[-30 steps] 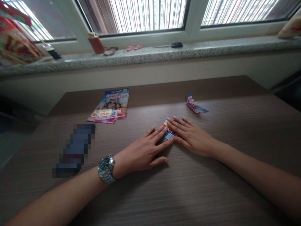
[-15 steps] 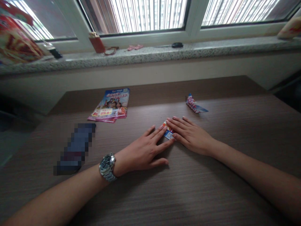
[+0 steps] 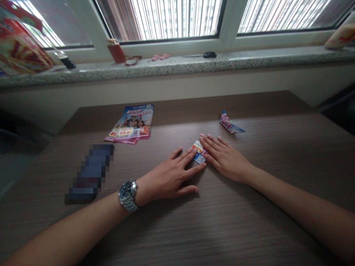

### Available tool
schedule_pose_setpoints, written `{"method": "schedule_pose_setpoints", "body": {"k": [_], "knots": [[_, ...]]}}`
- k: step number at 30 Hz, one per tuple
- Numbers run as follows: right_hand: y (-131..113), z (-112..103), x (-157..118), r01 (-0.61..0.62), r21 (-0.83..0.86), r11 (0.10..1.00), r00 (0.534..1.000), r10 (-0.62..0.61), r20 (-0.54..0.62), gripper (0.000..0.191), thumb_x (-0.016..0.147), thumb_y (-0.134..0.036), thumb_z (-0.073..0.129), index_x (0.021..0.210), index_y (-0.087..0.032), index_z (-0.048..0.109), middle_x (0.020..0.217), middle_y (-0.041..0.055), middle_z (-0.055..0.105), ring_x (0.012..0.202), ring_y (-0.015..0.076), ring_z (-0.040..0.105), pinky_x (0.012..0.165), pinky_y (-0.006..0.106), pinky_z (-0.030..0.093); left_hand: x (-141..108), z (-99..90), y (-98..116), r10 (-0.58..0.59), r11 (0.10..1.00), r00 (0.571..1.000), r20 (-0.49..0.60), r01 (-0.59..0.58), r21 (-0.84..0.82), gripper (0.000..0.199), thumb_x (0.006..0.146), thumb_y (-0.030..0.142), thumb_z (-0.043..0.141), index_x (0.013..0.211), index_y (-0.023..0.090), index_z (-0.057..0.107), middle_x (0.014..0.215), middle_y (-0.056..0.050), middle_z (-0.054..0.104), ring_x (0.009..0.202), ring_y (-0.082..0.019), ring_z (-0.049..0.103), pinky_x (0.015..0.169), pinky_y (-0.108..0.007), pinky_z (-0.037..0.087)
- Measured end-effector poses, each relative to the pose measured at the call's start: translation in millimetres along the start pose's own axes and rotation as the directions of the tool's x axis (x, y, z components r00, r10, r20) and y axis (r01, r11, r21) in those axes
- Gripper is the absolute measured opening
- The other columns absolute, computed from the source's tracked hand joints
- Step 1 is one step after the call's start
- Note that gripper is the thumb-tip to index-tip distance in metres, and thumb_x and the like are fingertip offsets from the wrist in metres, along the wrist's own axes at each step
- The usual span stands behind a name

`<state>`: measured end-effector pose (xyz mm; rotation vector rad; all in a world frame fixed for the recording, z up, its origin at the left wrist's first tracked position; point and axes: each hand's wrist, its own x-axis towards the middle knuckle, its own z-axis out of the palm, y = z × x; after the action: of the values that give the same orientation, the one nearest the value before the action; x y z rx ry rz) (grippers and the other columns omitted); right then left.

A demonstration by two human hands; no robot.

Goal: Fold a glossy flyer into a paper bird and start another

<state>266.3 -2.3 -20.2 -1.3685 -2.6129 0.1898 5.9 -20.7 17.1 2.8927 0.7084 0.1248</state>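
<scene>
A small folded piece of printed paper (image 3: 200,159), with a QR code on its blue part, lies on the table between my two hands. The fingertips of my left hand (image 3: 173,175) rest on its left side, with the fingers spread and the thumb out. My right hand (image 3: 226,159) lies flat over its right side, fingers stretched out, and hides part of it. Beyond my right hand stands a folded paper shape (image 3: 229,125) in blue, pink and white. A metal wristwatch (image 3: 128,195) is on my left wrist.
A stack of printed flyers (image 3: 133,123) lies at the back left of the brown wooden table (image 3: 177,232). Nearer sits a dark, pixelated flat object (image 3: 91,171). Along the stone windowsill (image 3: 166,70) are a red case (image 3: 116,51) and a black-handled tool (image 3: 210,55).
My right hand has slid slightly up and right, uncovering more of the folded paper. My left hand keeps its place on the paper.
</scene>
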Motion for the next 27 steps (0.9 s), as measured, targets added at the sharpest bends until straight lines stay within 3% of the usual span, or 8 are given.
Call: {"method": "schedule_pose_setpoints", "body": {"k": [5, 13, 21, 27], "knots": [[2, 3, 0, -0.057, 0.000, 0.998, 0.997, 0.057, -0.055, 0.064, 0.109, -0.050, 0.024, 0.164, -0.019, 0.021, 0.167, 0.0119, 0.028, 0.155, 0.0237, 0.024, 0.126, 0.049, 0.026, 0, 1.9, 1, 0.010, 1.000, 1.000, -0.026, -0.011, -0.003, 0.067, 0.100, 0.060, 0.048, 0.156, 0.023, 0.039, 0.167, -0.019, 0.025, 0.155, -0.035, 0.023, 0.125, -0.057, 0.019], [6, 2, 0, -0.039, 0.026, 0.999, 0.998, 0.041, -0.045, 0.061, 0.109, -0.046, 0.025, 0.162, -0.015, 0.027, 0.166, 0.0129, 0.030, 0.155, 0.0236, 0.025, 0.126, 0.050, 0.026, -1, 3.7, 0, 0.012, 1.000, 0.999, -0.038, -0.013, -0.007, 0.066, 0.100, 0.061, 0.049, 0.154, 0.024, 0.041, 0.166, -0.019, 0.026, 0.155, -0.035, 0.024, 0.125, -0.058, 0.020], [9, -8, -4, 0.153, 0.252, 0.956, 0.973, -0.101, -0.207, 0.043, 0.105, -0.033, 0.048, 0.146, -0.025, 0.054, 0.157, 0.0101, 0.049, 0.148, 0.0259, 0.041, 0.121, 0.053, 0.037, 0, 3.6, -1, 0.003, 1.000, 0.999, -0.039, -0.003, -0.013, 0.071, 0.097, 0.065, 0.050, 0.154, 0.024, 0.042, 0.165, -0.022, 0.028, 0.153, -0.038, 0.029, 0.123, -0.058, 0.024], [10, -11, -5, 0.287, 0.255, 0.923, 0.943, -0.226, -0.245, 0.033, 0.103, -0.030, 0.054, 0.132, -0.026, 0.068, 0.138, 0.0080, 0.068, 0.134, 0.0252, 0.059, 0.113, 0.047, 0.049, 1, 2.8, -3, -0.018, 0.998, 0.997, -0.071, 0.014, -0.060, 0.079, 0.092, 0.067, 0.057, 0.154, 0.021, 0.040, 0.163, -0.019, 0.033, 0.151, -0.037, 0.033, 0.123, -0.057, 0.026]]}}
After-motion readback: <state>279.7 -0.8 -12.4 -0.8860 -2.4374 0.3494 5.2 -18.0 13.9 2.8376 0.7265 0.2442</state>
